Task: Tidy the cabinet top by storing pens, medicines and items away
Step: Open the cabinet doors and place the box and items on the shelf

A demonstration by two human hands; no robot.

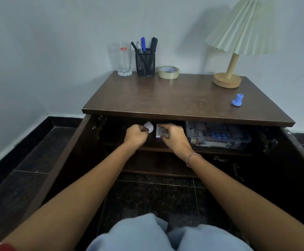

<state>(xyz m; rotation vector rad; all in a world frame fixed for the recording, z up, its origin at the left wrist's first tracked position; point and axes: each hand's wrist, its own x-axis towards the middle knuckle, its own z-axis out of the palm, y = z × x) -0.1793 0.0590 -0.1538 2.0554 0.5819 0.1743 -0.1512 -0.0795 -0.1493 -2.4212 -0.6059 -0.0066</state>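
**A:** Two medicines are in our hands, both at the mouth of the upper shelf. Our left hand has its grip curled round a small white bottle, and our right hand has its grip clamped on a box. The two sit just beside each other.

**B:** What could spoil it from here?

**A:** We reach under the overhang into shadow, half blind. If we let go before either one rests on the board, it could tip off the front edge to the floor. The bottle looks round, so we judge it might roll out.

**B:** And the bin?

**A:** It fills the right of the shelf. If we shove the box sideways, we'd jam against it.

**B:** Up on the surface?

**A:** Pens stand in a mesh holder at the back, between a glass and a tape roll. A lamp sits at the right, with a small blue piece near it, toward the front.

**B:** The room?

**A:** Pale wall and dark tiled floor. Both doors stand open toward us, and a knee or elbow could knock one.
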